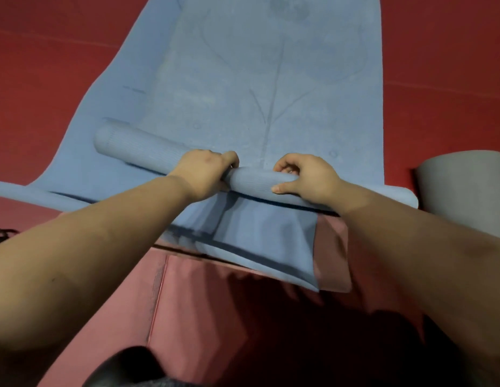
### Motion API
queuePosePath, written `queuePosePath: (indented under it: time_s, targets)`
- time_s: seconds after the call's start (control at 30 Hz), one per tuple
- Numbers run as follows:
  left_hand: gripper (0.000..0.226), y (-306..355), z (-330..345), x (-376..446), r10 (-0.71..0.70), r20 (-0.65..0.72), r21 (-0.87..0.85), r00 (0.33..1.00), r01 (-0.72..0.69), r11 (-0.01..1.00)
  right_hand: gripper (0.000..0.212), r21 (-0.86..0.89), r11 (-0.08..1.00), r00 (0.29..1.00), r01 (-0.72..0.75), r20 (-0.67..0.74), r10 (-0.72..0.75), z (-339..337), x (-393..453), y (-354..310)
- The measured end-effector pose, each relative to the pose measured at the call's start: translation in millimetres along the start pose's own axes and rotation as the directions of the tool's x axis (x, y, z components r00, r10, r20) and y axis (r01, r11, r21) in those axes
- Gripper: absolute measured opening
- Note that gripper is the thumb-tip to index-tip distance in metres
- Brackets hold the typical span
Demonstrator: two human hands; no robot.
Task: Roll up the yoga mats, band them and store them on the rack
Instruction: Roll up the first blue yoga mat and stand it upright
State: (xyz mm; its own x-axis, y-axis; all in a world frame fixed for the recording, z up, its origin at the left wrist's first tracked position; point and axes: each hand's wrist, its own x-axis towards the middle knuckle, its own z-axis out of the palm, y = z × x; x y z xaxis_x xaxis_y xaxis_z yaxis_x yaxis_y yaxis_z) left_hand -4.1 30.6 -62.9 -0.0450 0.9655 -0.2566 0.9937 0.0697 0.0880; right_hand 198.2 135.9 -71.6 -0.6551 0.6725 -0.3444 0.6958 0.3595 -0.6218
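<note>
**Inspector:** Head view, the only one. A blue mat [271, 79] lies flat on the red floor [47, 65], running away from the person. Its near end is wound into a thin roll [254, 180] that lies across the mat, slightly skewed, the left end farther off than the right.

**Clerk:** And the hands?

**Inspector:** The left hand [204, 171] and the right hand [304, 174] sit close together near the middle of the roll. Each grip is curled round it, fingers over the top, the right thumb pressed on the near side. Neither is spread.

**Clerk:** Anything else on the floor?

**Inspector:** A pink mat [243, 317] lies under the blue one's near edge, still flat. A grey roll [463, 191] stands at the right edge, just beside the blue roll's end. Whether it is banded cannot be told.

**Clerk:** Progress?

**Inspector:** Early, in my judgement. The blue roll holds only a few turns; most of the mat is still unrolled. Banding is not begun, and no band or rack is visible. The pink mat remains to be rolled.
</note>
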Motion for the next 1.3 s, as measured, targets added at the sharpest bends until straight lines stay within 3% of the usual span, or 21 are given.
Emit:
queuePosePath:
  time_s: [0.23, 0.37, 0.47, 0.57, 0.7, 0.8, 0.93, 1.03, 1.13, 1.2, 1.27, 1.3]
  targets:
    - [0.045, 66, -58, -33, 0.144, 0.074, 0.163, 0.987, -0.155, 0.974, 0.034, 0.009, 1.0, 0.999, 0.019, 0.043, -0.02, -48, -76, 4]
    - [0.046, 103, -57, -51, 0.073, 0.088, 0.114, 0.993, -0.083, 0.99, 0.035, 0.023, 0.999, 1.0, -0.029, 0.006, 0.028, -45, -109, 15]
    - [0.042, 126, -24, -85, 0.008, 0.08, -0.004, 0.997, -0.008, 1.0, 0.036, -0.007, 0.999, 0.997, -0.048, 0.065, 0.048, -28, -133, 28]
    - [0.043, 133, 6, -117, -0.051, 0.064, -0.142, 0.997, 0.06, 0.988, 0.036, 0.067, 0.996, 0.984, -0.061, 0.17, 0.049, -7, -155, 39]
    - [0.042, 147, 48, -146, -0.114, 0.097, -0.184, 0.989, 0.13, 0.974, 0.035, 0.122, 0.987, 0.975, -0.101, 0.208, 0.074, 34, -180, 53]
    - [0.043, 148, 69, -145, -0.149, 0.156, -0.232, 0.977, 0.183, 0.955, 0.034, -0.029, 0.999, 0.996, -0.032, 0.085, 0.034, 58, -186, 61]
    - [0.048, 136, 76, -134, -0.156, 0.226, -0.363, 0.961, 0.232, 0.902, 0.031, -0.258, 0.95, 0.942, 0.176, -0.237, -0.239, 89, -202, 60]
    - [0.048, 128, 75, -126, -0.127, 0.26, -0.419, 0.957, 0.23, 0.879, 0.044, -0.266, 0.945, 0.932, 0.191, -0.253, -0.259, 103, -202, 61]
    - [0.051, 126, 74, -119, -0.075, 0.276, -0.394, 0.958, 0.183, 0.901, 0.04, -0.191, 0.974, 0.953, 0.118, -0.255, -0.166, 109, -196, 65]
    - [0.059, 129, 76, -122, -0.035, 0.216, -0.388, 0.976, 0.119, 0.914, 0.035, -0.149, 0.986, 0.965, 0.08, -0.237, -0.114, 110, -194, 67]
    - [0.069, 136, 88, -134, 0.006, -0.053, -0.373, 0.999, -0.025, 0.928, 0.033, -0.103, 0.994, 0.981, 0.041, -0.182, -0.059, 107, -191, 67]
    - [0.07, 142, 97, -143, 0.006, -0.209, -0.332, 0.978, -0.077, 0.94, 0.032, -0.076, 0.997, 0.987, 0.025, -0.159, -0.037, 104, -189, 67]
